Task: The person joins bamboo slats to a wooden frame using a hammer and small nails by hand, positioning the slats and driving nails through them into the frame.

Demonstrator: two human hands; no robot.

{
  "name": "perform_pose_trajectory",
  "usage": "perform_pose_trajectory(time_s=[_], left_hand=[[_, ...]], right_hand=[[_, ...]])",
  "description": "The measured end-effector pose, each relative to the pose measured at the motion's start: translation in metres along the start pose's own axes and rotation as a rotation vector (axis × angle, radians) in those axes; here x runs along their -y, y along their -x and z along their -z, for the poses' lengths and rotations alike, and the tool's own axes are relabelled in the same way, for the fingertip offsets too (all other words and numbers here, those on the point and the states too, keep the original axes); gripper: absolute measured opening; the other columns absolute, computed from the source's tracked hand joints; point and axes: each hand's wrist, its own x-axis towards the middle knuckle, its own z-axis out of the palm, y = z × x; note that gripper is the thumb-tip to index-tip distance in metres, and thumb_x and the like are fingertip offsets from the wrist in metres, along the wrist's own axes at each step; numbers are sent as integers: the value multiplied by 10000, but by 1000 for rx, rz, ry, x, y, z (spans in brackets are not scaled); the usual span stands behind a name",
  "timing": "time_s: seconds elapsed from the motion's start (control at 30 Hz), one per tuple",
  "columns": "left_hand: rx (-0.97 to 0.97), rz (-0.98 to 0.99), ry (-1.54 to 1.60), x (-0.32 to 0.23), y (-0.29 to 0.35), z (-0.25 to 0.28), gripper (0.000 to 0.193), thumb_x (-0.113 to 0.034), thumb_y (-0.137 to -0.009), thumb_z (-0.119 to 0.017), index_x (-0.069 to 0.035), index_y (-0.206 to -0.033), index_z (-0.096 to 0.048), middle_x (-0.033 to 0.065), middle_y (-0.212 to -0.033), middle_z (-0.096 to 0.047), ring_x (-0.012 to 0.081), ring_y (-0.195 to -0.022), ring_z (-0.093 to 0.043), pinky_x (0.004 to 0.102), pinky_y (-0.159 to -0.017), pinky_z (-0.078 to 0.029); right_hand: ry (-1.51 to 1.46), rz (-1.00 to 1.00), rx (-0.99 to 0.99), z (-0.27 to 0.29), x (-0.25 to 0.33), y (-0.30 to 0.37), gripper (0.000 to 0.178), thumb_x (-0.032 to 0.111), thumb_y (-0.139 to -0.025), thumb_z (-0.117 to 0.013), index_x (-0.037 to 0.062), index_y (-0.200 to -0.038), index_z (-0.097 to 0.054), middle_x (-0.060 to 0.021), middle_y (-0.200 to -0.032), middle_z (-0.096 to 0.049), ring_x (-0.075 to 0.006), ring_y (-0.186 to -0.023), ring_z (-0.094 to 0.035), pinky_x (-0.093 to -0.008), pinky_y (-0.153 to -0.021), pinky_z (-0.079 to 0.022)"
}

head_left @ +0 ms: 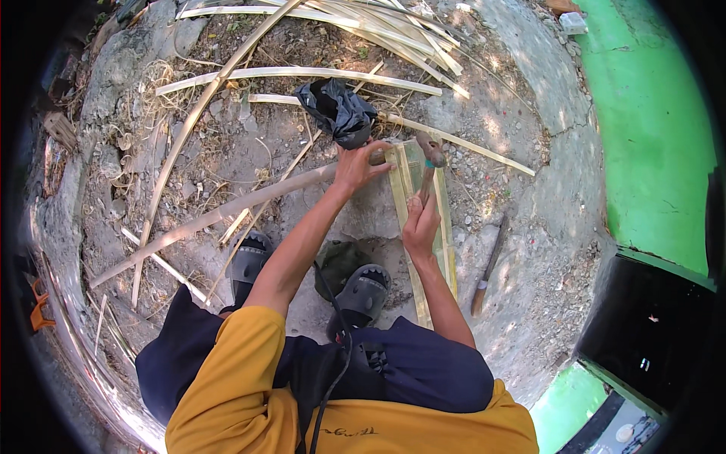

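Observation:
A long narrow frame of pale wooden or bamboo slats (pixel 401 200), with mesh-like material between them, lies in front of me. My left hand (pixel 357 166) curls its thumb and finger at the left edge of the frame's far end; whether a small piece is pinched there is hidden. My right hand (pixel 421 227) is closed round the handle of a hammer (pixel 430 151), its head raised over the frame's far end. A long round pole (pixel 227 215) runs from the lower left to beneath my left hand. Just beyond that hand sits a black plastic bag (pixel 336 110), its mouth open.
Loose pale strips (pixel 302 73) lie across the dirt and pile up at the far side. A long dark blade-like tool with a wooden handle (pixel 479 299) rests right of the frame. My sandals (pixel 363 291) are close by. A green wall (pixel 643 129) bounds the right.

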Motion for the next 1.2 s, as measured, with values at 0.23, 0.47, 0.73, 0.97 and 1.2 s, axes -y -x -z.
perform_pose_trajectory(time_s=[0.23,0.47,0.73,0.97,1.2], left_hand=[[-3,-24,-1,-2,-6,-6,480,-425,-745,-903,-253,-1175,-777,81,-1084,-653,323,-1090,-629,495,-985,-421],[1,-68,15,-2,0,-2,450,-374,-752,-910,-216,-1150,-773,69,-1069,-648,313,-1080,-631,456,-944,-442],[50,-114,82,-5,-1,21,442,-322,-806,-874,-118,-1173,-734,102,-1110,-642,343,-1058,-649,477,-920,-508],[218,-107,-74,27,11,37,400,-265,-866,-814,-74,-1207,-730,117,-1149,-684,362,-1011,-710,456,-877,-578],[237,-35,-27,8,1,24,362,-263,-868,-813,-64,-1159,-732,101,-1120,-686,355,-983,-714,461,-838,-579]], right_hand=[[176,-47,155,-12,-57,26,251,204,-1100,-485,-43,-1124,-521,-311,-747,-610,-555,-712,-626,-560,-575,-443],[187,-227,68,11,-61,35,301,266,-1096,-530,-31,-1126,-571,-300,-769,-626,-529,-738,-639,-546,-619,-453],[259,-349,-205,63,-106,50,407,356,-953,-782,10,-943,-568,-131,-802,-613,-316,-712,-599,-455,-674,-470],[237,-359,-219,61,-108,60,379,315,-940,-792,17,-925,-559,-127,-783,-602,-293,-676,-569,-440,-661,-457],[234,-355,-216,60,-106,59,367,297,-940,-792,27,-915,-545,-97,-781,-567,-224,-640,-507,-401,-629,-432]])
